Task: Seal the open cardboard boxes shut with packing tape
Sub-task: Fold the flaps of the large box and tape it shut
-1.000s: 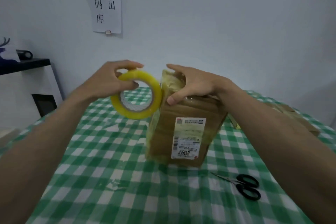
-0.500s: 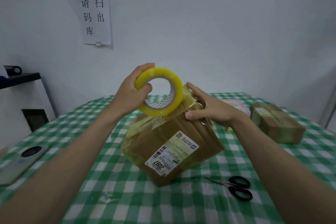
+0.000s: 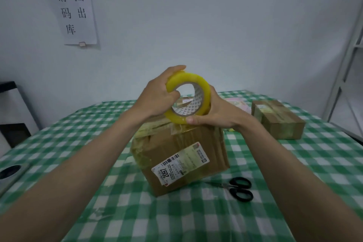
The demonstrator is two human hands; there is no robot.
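Yellow roll of clear packing tape [image 3: 187,98] held upright atop brown labelled cardboard box [image 3: 179,155] mid-table on green checked tablecloth [image 3: 78,143]. Left hand [image 3: 157,98] gripping roll's left rim, fingers curled into core; right hand [image 3: 216,112] clasping right rim, thumb underneath. Black-handled scissors [image 3: 235,187] near box's right corner.

"2097" on the box's shipping label [image 3: 180,163], "请扫码出库" on the wall notice [image 3: 73,12]

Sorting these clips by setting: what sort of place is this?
Probably a small parcel-packing room: taped cardboard boxes with a shipping label, a tape roll, and a paper notice on the wall.
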